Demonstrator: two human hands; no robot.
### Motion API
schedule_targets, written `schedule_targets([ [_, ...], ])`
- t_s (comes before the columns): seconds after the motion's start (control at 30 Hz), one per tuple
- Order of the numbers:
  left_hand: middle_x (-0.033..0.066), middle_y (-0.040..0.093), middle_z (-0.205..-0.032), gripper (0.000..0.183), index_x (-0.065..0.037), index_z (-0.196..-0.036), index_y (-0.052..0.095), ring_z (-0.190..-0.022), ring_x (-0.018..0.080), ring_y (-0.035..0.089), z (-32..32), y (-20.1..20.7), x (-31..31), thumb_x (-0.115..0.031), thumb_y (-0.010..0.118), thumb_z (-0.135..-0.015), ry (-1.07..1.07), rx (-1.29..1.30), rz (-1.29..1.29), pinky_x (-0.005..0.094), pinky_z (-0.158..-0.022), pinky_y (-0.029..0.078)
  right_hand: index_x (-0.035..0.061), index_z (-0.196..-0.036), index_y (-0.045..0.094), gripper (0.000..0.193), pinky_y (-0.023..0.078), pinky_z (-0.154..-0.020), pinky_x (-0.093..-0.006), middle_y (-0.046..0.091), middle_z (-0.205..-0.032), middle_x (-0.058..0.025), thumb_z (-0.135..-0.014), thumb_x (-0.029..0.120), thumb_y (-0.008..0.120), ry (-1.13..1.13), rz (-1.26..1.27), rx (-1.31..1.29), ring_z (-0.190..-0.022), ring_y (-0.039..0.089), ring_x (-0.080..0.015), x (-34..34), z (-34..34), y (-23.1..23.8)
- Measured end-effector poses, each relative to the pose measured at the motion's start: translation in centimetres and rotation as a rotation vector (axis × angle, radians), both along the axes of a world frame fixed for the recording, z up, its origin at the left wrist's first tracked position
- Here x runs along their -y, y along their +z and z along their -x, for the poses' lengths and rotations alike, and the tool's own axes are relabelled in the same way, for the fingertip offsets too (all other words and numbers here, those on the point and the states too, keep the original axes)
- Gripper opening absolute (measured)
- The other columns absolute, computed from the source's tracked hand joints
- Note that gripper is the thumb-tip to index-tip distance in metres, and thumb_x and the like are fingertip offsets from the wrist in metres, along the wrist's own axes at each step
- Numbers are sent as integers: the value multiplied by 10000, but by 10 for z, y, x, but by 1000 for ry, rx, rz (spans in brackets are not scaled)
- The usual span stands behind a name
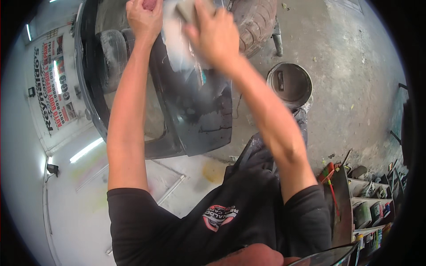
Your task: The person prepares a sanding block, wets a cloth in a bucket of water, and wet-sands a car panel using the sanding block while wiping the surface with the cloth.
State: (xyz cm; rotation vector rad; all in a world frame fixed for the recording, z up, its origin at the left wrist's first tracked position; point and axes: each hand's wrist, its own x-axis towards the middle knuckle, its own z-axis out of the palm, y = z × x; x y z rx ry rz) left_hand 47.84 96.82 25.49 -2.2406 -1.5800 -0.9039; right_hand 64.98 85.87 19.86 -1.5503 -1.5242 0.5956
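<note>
My right hand [217, 37], slightly blurred, is closed on a grey-beige sanding block [190, 10] at the top of the view. The block lies over a pale filler patch [174, 46] on a dark car body panel [195, 104]. Wet streaks and a small turquoise spot show below the patch. To the left, my left hand [145, 24] is closed round a small reddish, lumpy piece [149, 4], perhaps a sponge or cloth; the upper edge of the picture cuts it off. That hand is over the car, beside the window opening.
A dusty tyre [258, 24] stands right of the panel. On the concrete floor [350, 84] is a round bucket [290, 84] with a dark bar-shaped thing inside. Shelves [370, 199] with bottles and tools stand at the lower right. A printed banner [53, 84] hangs on the left wall.
</note>
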Motion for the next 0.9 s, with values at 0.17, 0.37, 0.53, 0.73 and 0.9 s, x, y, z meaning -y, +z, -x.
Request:
schedule_targets([
  [0.17,184,667,-1044,337,-24,-1033,711,-993,368,653,30,11,12,-311,809,-887,75,-110,-15,438,-887,525,62,-1475,508,830,508,-726,-455,540,-1191,-281,-773,334,857,325,-209,-17,-932,584,-374,142,8,9],
  [0.37,196,683,-1103,442,-18,-1078,732,-1042,365,670,0,2,-1,-400,823,-875,87,-57,45,434,-934,528,29,-1393,535,696,526,-725,-481,579,-1099,-269,-844,364,800,23,-61,-67,-955,600,-411,-15,-9,-9],
  [0.53,189,663,-1087,448,4,-1052,718,-1028,364,664,8,-3,7,-397,819,-880,129,-63,64,433,-932,526,104,-1467,519,713,519,-779,-495,579,-1104,-267,-860,365,785,47,9,-77,-978,588,-421,11,1,-5],
  [0.73,182,656,-1083,417,-11,-1044,724,-1031,351,662,11,14,14,-389,813,-891,116,-24,51,435,-918,528,133,-1507,470,795,516,-780,-499,543,-1125,-245,-818,300,829,269,-134,-61,-994,575,-415,121,-2,5],
  [0.9,182,654,-1093,423,-6,-1057,720,-1045,355,657,-5,1,1,-383,815,-890,67,-25,65,436,-920,527,70,-1411,542,628,547,-766,-506,573,-1077,-255,-898,375,734,-3,21,-81,-956,609,-417,-33,-15,-3],
])
